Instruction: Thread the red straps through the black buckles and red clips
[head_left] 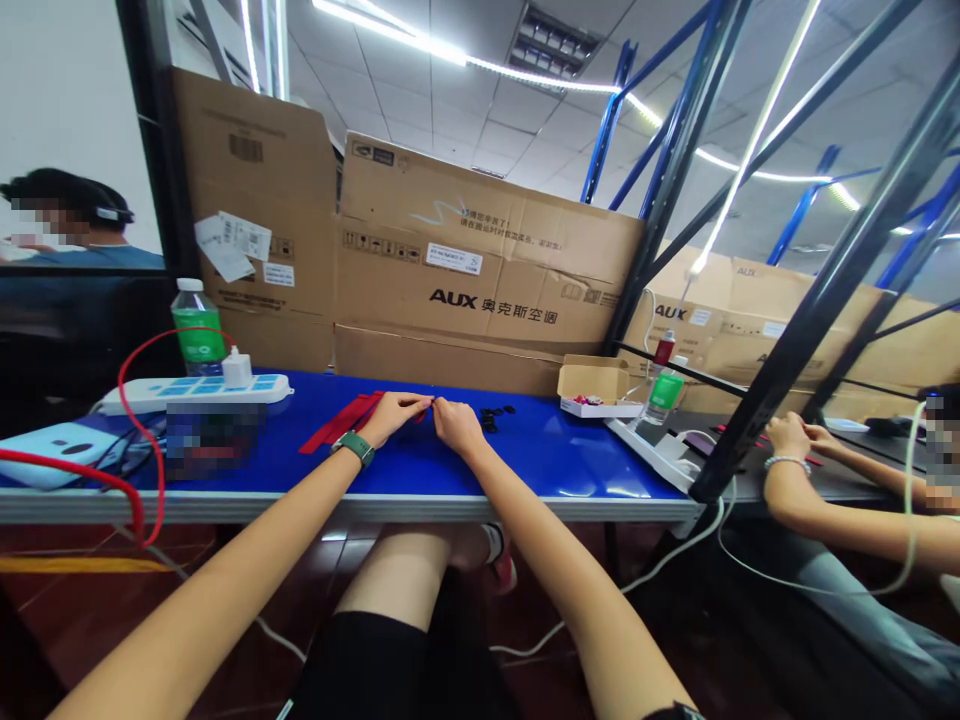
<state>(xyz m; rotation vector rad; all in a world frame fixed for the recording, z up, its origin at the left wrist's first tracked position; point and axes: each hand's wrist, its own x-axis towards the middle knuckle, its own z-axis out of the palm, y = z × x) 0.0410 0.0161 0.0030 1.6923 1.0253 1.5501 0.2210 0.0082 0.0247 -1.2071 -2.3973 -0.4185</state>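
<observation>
While I monitor remotely, the left hand [397,415] and right hand [457,425] pinch together, grasp unclear; a red strap [337,422] trails leftward, nearer the left.

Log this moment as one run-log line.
left hand: on red strap | right hand: beside left hand | nearby: small black pieces

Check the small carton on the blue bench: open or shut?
Open: the small carton has its lid raised, showing small colored items in its white base.
</observation>
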